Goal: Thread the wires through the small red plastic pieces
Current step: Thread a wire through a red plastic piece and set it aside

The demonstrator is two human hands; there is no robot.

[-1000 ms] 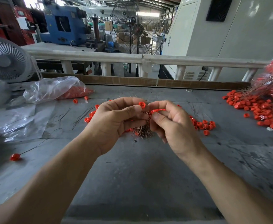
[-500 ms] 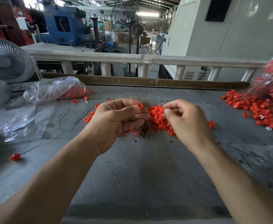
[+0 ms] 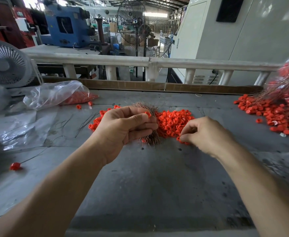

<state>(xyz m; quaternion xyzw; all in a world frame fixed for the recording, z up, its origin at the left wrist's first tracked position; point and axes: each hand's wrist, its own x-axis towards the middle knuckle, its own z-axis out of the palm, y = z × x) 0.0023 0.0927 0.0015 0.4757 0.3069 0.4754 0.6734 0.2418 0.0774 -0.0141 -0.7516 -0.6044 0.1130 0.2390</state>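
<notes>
Table (image 3: 140,185): grey, worn, spans the whole near field.

Cabinet (image 3: 243,31): pale, far right, behind a white rail (image 3: 140,59).

Fan (image 3: 5,64): white, far left edge of the table.

Bag (image 3: 54,93): clear plastic, far left, red pieces inside.

Right heap (image 3: 273,113): red pieces already on wires, far right of the table.

Pile (image 3: 172,122): loose red pieces, centre of the table, between the two hands and just beyond them.

Left hand (image 3: 123,129): fingers curled round a bundle of wires (image 3: 150,139); wire ends fan out above and below the fist. Thumb and forefinger pinch one red piece (image 3: 147,114) at the top of the bundle.

Right hand (image 3: 207,134): lowered to the near right edge of the pile, fingertips pinched together on a red piece there; whether that piece is lifted cannot be told.

Stray piece (image 3: 15,166): red, on a single wire, near left of the table.

Change: half a second ago the right hand was higher and closer to the left hand, over the middle of the pile; it now sits nearer and further right. The left hand and bundle keep the same place.
</notes>
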